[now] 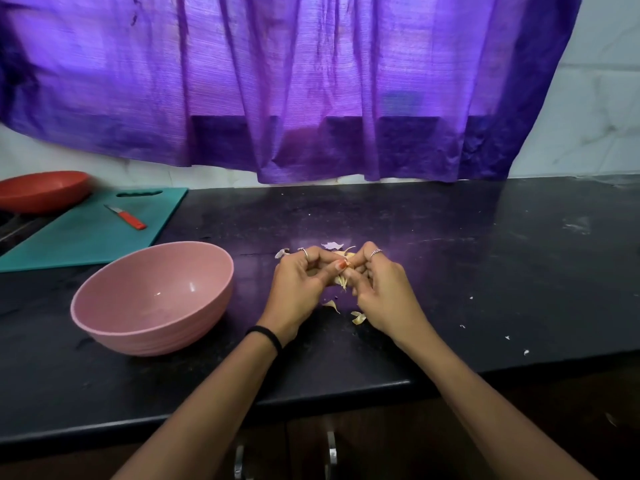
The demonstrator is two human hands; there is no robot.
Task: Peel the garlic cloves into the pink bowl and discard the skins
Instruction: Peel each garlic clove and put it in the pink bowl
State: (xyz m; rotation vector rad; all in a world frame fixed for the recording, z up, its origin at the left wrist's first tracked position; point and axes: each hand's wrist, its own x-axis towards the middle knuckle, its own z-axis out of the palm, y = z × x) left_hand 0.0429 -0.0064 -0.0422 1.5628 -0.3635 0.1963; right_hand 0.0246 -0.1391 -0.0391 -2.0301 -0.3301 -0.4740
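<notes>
While both my hands (341, 275) work near the counter (450, 271) middle, my fingers (360, 259) pinch a garlic clove (341, 279) beside the pink bowl (152, 299).

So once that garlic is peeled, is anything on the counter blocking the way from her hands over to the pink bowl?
Nothing visible does. Both hands, left hand and right hand, hold the garlic just right of the pink bowl. Between them lies only bare black counter; the loose skins lie under and beyond the hands.

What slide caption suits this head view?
Both hands peel a papery garlic clove beside the round pink plastic bowl.
</notes>
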